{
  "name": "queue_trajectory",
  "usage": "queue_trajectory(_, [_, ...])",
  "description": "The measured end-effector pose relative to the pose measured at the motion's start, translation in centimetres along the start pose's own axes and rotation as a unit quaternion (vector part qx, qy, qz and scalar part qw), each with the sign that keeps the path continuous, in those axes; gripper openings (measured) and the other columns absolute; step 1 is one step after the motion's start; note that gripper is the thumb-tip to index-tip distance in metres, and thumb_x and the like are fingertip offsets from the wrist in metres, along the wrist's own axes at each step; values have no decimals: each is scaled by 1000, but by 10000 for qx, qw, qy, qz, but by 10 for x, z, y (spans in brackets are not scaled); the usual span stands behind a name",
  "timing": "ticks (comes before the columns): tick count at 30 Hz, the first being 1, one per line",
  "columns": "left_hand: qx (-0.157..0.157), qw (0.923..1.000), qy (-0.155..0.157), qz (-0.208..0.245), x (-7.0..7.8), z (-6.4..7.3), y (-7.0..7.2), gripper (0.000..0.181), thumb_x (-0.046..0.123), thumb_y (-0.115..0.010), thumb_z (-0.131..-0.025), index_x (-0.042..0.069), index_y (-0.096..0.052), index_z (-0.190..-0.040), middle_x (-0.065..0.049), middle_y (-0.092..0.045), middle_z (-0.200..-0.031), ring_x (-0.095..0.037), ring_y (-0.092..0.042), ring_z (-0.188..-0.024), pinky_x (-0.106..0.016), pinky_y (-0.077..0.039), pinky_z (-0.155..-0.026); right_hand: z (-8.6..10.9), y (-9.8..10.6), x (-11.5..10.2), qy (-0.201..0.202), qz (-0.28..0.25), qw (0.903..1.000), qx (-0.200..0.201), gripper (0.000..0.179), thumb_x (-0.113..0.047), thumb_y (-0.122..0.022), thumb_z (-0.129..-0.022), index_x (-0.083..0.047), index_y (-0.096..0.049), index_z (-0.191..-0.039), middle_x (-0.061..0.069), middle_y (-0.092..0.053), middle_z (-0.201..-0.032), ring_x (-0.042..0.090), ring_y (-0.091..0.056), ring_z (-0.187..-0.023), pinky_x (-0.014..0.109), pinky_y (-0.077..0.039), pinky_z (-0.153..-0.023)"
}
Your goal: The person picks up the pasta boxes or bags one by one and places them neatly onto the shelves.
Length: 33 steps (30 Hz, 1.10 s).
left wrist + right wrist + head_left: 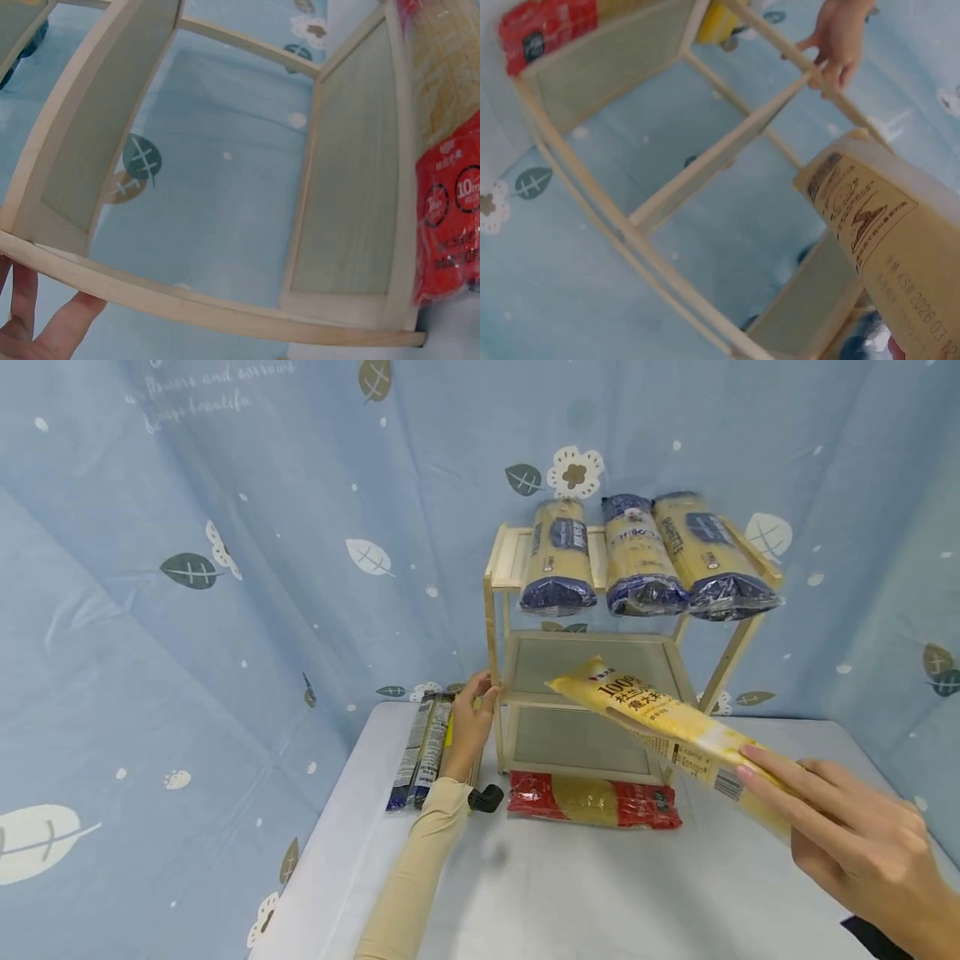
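My right hand (870, 827) grips the near end of a yellow pasta packet (660, 710), which slants toward the rack's middle shelf with its far end raised. The packet (885, 232) also fills the right side of the right wrist view. At the left post of the wooden rack (491, 627), my left hand (472, 718) holds on with fingers and thumb; its fingertips meet the outer side of the post in the left wrist view. Three spaghetti packets (558, 556) with blue ends lie side by side on the top shelf. The middle shelf (592, 664) bears nothing.
A red-ended pasta packet (592, 800) lies crosswise before the rack's bottom shelf (577, 739). Left of the rack, several dark blue packets (423, 752) lie on the white table (570, 893), partly behind the left arm. A blue patterned curtain (300, 527) hangs behind and around.
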State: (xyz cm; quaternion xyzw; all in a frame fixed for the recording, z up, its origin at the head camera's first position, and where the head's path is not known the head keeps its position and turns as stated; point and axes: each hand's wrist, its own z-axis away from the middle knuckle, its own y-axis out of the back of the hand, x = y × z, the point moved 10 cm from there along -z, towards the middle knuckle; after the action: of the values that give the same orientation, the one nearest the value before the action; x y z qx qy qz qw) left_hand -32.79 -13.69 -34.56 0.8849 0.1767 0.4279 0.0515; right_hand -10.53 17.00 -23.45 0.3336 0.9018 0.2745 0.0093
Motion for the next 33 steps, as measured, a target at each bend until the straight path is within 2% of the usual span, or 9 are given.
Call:
queue_trajectory(6, [24, 9998, -47, -176, -29, -4, -4, 25, 14, -54, -97, 5, -61, -119, -11, -69, -101, -25, -60, -95, -46, -48, -77, -7, -20, 36, -350, 252, 9972, 616, 40, -10, -36, -92, -3, -70, -110, 20, -69, -100, 32, -52, -54, 27, -25, -36])
queue_trajectory(8, [21, 9999, -7, -144, -32, -4, -5, 25, 16, -54, -97, 7, -62, -119, -11, -68, -101, -25, -60, -96, -46, -48, -77, -8, -32, 51, -462, 291, 9954, 791, 40, -9, -35, -90, -1, -71, -107, 22, -69, -97, 31, -48, -50, 29, -21, -38])
queue_trajectory(12, [-35, 9999, 108, -125, -35, -5, -8, 27, 19, -55, -96, 6, -62, -119, -11, -68, -102, -25, -60, -97, -46, -48, -79, -11, -63, 81, -720, 592, 9929, 741, 43, -6, -33, -87, 2, -72, -103, 22, -68, -97, 30, -40, -45, 31, -17, -39])
queue_trajectory(16, [-58, 9998, 90, -170, -33, -4, -8, 27, 16, -55, -96, 4, -61, -120, -11, -68, -101, -25, -61, -96, -44, -49, -79, -12, -98, 105, -1166, 1058, 9872, 242, 41, 4, -35, -81, 6, -71, -100, 24, -67, -96, 41, -51, -52, 36, -24, -35])
queue_trajectory(19, [-5, 9999, -15, -145, -32, -3, -6, 26, 13, -56, -95, 2, -62, -118, -12, -69, -100, -26, -61, -96, -45, -48, -79, -9, -125, 120, -1675, 1334, 9762, -338, 39, 13, -42, -74, 5, -70, -99, 27, -65, -97, 47, -56, -59, 37, -24, -33])
queue_trajectory(23, [33, 9999, -145, -58, -30, -2, -8, 25, 12, -56, -95, -1, -62, -116, -12, -69, -99, -26, -61, -94, -47, -48, -78, 2, -157, 136, -2368, 1492, 9517, -1261, 29, 13, -56, -70, 5, -68, -96, 28, -62, -94, 41, -47, -50, 39, -26, -32])
queue_trajectory(27, [-2, 9998, -211, -61, -28, -4, -11, 25, 11, -56, -95, 1, -62, -117, -12, -69, -99, -26, -61, -92, -47, -47, -78, 13, -175, 143, -2941, 1323, 9262, -1952, 33, 7, -54, -72, 4, -66, -103, 30, -60, -95, 36, -41, -47, 41, -27, -32])
queue_trajectory(29, [-6, 9999, -153, -56, -29, -4, -11, 25, 10, -55, -95, 1, -62, -118, -14, -68, -99, -28, -61, -93, -47, -47, -79, 15, -178, 141, -2966, 1239, 9245, -2050, 35, 3, -52, -75, 5, -64, -109, 31, -59, -98, 36, -41, -46, 40, -27, -31])
queue_trajectory(33, [11, 9999, 60, -148, -34, -4, -8, 26, 14, -54, -97, 4, -62, -119, -13, -68, -102, -27, -60, -95, -46, -47, -81, 14, -183, 130, -2630, 1281, 9347, -2018, 38, -2, -53, -79, 6, -60, -116, 32, -58, -102, 35, -38, -41, 39, -27, -30])
